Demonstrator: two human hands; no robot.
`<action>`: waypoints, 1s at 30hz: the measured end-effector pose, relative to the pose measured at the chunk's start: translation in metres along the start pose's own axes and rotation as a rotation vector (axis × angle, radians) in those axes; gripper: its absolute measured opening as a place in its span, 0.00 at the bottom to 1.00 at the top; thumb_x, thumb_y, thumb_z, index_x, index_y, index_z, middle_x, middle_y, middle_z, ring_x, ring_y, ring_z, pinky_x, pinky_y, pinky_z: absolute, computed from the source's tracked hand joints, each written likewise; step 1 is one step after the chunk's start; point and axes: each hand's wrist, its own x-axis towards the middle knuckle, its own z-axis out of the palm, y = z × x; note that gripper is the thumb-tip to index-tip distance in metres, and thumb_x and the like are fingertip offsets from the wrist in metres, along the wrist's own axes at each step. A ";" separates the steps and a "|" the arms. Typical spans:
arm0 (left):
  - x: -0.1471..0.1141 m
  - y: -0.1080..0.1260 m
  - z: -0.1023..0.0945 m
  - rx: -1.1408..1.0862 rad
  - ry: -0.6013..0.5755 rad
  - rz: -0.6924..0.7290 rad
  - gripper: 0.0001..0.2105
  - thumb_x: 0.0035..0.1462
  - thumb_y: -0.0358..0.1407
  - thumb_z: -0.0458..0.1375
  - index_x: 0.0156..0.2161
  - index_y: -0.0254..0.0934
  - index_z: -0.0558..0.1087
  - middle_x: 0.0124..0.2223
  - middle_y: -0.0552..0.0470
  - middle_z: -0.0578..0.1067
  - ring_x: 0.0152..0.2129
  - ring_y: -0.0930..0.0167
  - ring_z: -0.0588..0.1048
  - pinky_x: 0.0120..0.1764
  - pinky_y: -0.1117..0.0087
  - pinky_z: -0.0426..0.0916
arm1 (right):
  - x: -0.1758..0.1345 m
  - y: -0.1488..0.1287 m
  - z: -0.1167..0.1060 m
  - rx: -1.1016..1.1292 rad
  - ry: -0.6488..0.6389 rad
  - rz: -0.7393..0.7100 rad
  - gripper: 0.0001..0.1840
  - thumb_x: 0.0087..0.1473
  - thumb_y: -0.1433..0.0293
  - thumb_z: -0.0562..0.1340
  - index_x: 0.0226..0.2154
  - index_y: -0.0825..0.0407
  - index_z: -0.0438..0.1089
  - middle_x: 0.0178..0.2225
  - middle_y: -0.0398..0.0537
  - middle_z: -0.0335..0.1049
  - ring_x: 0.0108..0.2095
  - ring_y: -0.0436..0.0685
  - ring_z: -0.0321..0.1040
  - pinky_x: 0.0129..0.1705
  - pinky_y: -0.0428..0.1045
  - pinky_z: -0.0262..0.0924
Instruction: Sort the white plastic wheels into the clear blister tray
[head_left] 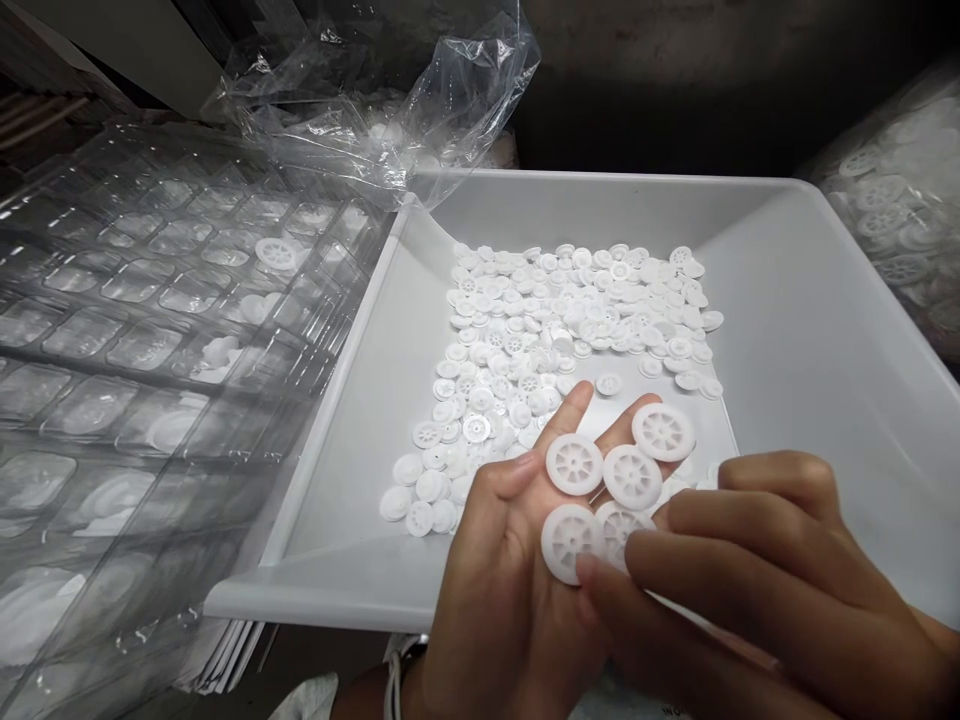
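Note:
Palm up above the near side of a grey tray [787,215], my left hand [506,560] carries several white plastic wheels [574,464]. These are round, with spokes and a small hub, and lie spread over its palm and fingers. From the right, my right hand [772,570] reaches over with bent fingers. Its fingertips press on the lowest wheel [570,545] and the overlapping wheel [621,528] beside it, partly hiding both. A layer of many similar wheels [517,340] covers much of the tray floor beyond my hands.
Stacked clear plastic blister trays [82,335] stand left of the grey tray, some pockets holding white pieces. One wheel [275,253] lies on top of them. A crumpled clear bag [442,100] overhangs the tray's far left corner. Another bag of wheels [900,200] sits at the right.

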 end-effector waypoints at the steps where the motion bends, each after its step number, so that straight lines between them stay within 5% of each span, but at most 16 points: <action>1: 0.000 0.000 0.001 -0.006 -0.014 0.010 0.30 0.66 0.43 0.44 0.70 0.34 0.55 0.57 0.43 0.77 0.62 0.59 0.69 0.68 0.53 0.48 | 0.001 0.001 0.000 0.027 0.015 -0.016 0.14 0.60 0.80 0.59 0.26 0.52 0.71 0.28 0.41 0.69 0.32 0.50 0.65 0.29 0.53 0.52; 5: 0.004 0.000 0.004 -0.036 -0.057 0.012 0.29 0.66 0.42 0.43 0.68 0.31 0.59 0.57 0.41 0.76 0.62 0.58 0.68 0.68 0.51 0.49 | -0.003 0.002 -0.002 0.059 -0.015 0.025 0.06 0.54 0.73 0.69 0.31 0.53 0.71 0.28 0.39 0.69 0.30 0.49 0.64 0.30 0.51 0.54; 8: 0.007 0.001 0.004 -0.069 -0.092 0.011 0.28 0.67 0.41 0.43 0.67 0.31 0.60 0.56 0.40 0.77 0.62 0.58 0.69 0.67 0.51 0.53 | -0.007 0.003 -0.004 0.054 -0.045 0.093 0.08 0.59 0.67 0.67 0.40 0.52 0.70 0.30 0.39 0.70 0.31 0.50 0.66 0.33 0.52 0.58; 14: 0.009 0.002 0.007 -0.121 -0.013 0.048 0.27 0.68 0.38 0.38 0.66 0.28 0.59 0.49 0.40 0.79 0.58 0.60 0.73 0.65 0.53 0.56 | -0.004 0.005 -0.005 0.128 -0.035 0.099 0.08 0.59 0.70 0.67 0.41 0.53 0.73 0.31 0.41 0.74 0.30 0.51 0.70 0.33 0.54 0.61; 20: 0.010 0.003 0.003 -0.080 -0.054 0.024 0.24 0.68 0.38 0.38 0.61 0.30 0.66 0.49 0.42 0.79 0.57 0.62 0.74 0.64 0.56 0.58 | -0.006 0.001 -0.001 0.072 -0.065 0.116 0.11 0.56 0.72 0.68 0.42 0.53 0.71 0.33 0.43 0.74 0.33 0.53 0.68 0.34 0.55 0.59; 30: 0.010 0.005 0.005 -0.116 -0.027 0.022 0.28 0.68 0.37 0.37 0.69 0.29 0.55 0.45 0.43 0.81 0.55 0.63 0.76 0.65 0.57 0.57 | -0.010 0.000 -0.005 0.060 -0.063 0.149 0.11 0.59 0.65 0.66 0.44 0.50 0.69 0.34 0.40 0.72 0.33 0.51 0.67 0.36 0.53 0.61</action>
